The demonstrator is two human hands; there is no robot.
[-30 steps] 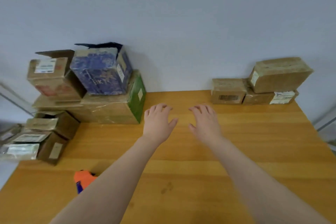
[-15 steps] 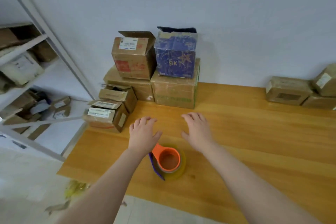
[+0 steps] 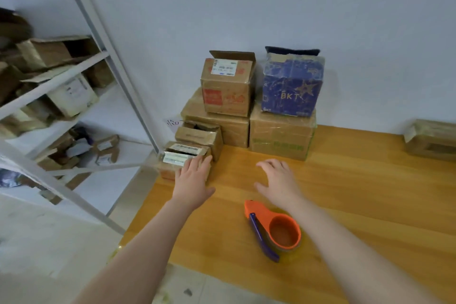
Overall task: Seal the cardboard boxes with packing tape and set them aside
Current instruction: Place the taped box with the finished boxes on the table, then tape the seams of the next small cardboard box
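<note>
A pile of cardboard boxes stands at the table's back left against the wall. The nearest one, a small brown box with white labels [image 3: 175, 157], lies at the table's left edge with its flaps apart. My left hand [image 3: 193, 181] lies flat on its near side, fingers straight. My right hand [image 3: 278, 180] hovers open above the wood, to the right of that box. An orange tape dispenser with a purple handle [image 3: 276, 229] lies on the table below my right wrist, untouched.
Behind the small box are another open brown box [image 3: 197, 137], a red-printed box [image 3: 227, 86], a blue BKT box [image 3: 292, 86] and larger taped boxes [image 3: 280, 139]. A sealed box [image 3: 431, 139] sits far right. A metal shelf rack [image 3: 81, 66] with boxes stands left of the wooden table [image 3: 357, 192].
The view has swung left and down toward the box pile. My left hand has reached forward onto the small labelled box; my right hand has moved forward past the dispenser.
</note>
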